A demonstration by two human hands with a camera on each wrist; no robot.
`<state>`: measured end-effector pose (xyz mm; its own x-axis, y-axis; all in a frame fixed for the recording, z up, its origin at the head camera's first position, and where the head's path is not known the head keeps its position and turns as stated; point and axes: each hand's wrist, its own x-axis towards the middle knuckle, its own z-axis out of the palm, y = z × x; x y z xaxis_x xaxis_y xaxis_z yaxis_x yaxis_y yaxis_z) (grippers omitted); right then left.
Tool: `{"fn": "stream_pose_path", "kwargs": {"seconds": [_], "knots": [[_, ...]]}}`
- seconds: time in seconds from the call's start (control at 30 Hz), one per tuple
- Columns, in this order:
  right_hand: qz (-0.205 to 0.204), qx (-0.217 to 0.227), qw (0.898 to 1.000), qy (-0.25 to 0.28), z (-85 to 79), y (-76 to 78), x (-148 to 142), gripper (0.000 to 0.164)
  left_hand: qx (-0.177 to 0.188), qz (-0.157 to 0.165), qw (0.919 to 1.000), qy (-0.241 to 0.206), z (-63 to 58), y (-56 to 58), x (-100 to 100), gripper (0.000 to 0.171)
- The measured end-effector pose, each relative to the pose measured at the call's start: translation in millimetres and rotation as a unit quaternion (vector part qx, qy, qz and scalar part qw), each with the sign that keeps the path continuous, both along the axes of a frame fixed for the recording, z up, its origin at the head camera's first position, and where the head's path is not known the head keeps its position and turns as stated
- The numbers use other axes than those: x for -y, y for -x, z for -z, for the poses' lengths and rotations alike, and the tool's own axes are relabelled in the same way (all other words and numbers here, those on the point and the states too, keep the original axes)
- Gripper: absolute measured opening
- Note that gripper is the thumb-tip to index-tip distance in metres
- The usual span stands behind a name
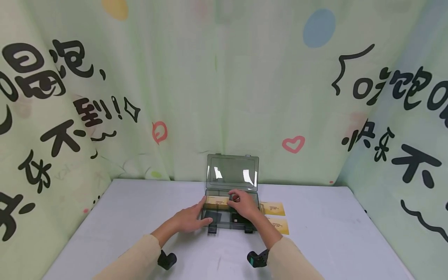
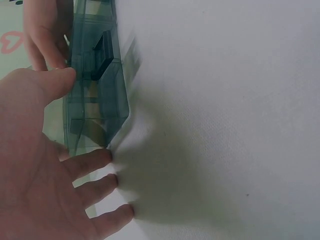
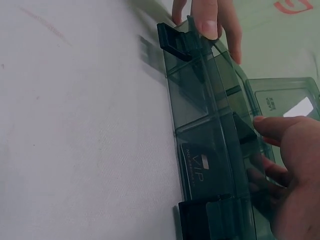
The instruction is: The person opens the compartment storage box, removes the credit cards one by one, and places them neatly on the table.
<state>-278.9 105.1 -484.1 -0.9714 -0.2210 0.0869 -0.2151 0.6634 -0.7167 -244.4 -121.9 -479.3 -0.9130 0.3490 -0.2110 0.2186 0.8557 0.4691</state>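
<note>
A clear grey-green plastic divided case [image 1: 225, 224] stands on the table with its lid [image 1: 232, 173] raised at the back. My left hand [image 1: 190, 216] rests against the case's left side, fingers fairly straight, thumb near the front edge. Bent over the case's middle, my right hand [image 1: 245, 204] has its thumb and fingers down among the compartments. Whether it pinches anything is hidden. Yellow cards [image 1: 217, 201] lie in the back left compartment beside my right thumb. Through the front wall a black card [image 3: 202, 167] marked "VIP" shows; another dark card [image 1: 211, 215] lies at front left.
Two yellow cards, one behind [image 1: 274, 209] and one in front [image 1: 280, 225], lie on the white table [image 1: 315, 233] right of the case. Two black latches, left [image 1: 212, 228] and right [image 1: 249, 228], stick out from its front. A printed curtain [image 1: 189, 97] hangs behind.
</note>
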Motion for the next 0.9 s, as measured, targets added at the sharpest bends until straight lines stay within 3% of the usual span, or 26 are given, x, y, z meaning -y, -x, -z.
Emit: {"fn": "stream_pose_path", "kwargs": {"seconds": [0.2,0.43,0.9], "knots": [[-0.003,0.001,1.000,-0.017,-2.4,1.8,3,0.030,0.003,-0.002,1.0000,-0.001,-1.5,-0.2,0,0.087],[0.004,0.001,0.997,-0.072,1.1,5.9,6,0.026,0.007,-0.004,1.0000,-0.003,-1.5,-1.2,-1,0.087],[0.000,0.016,0.993,-0.115,-4.6,6.7,11,0.026,0.004,-0.007,1.0000,0.000,0.1,-0.7,0,0.087]]}}
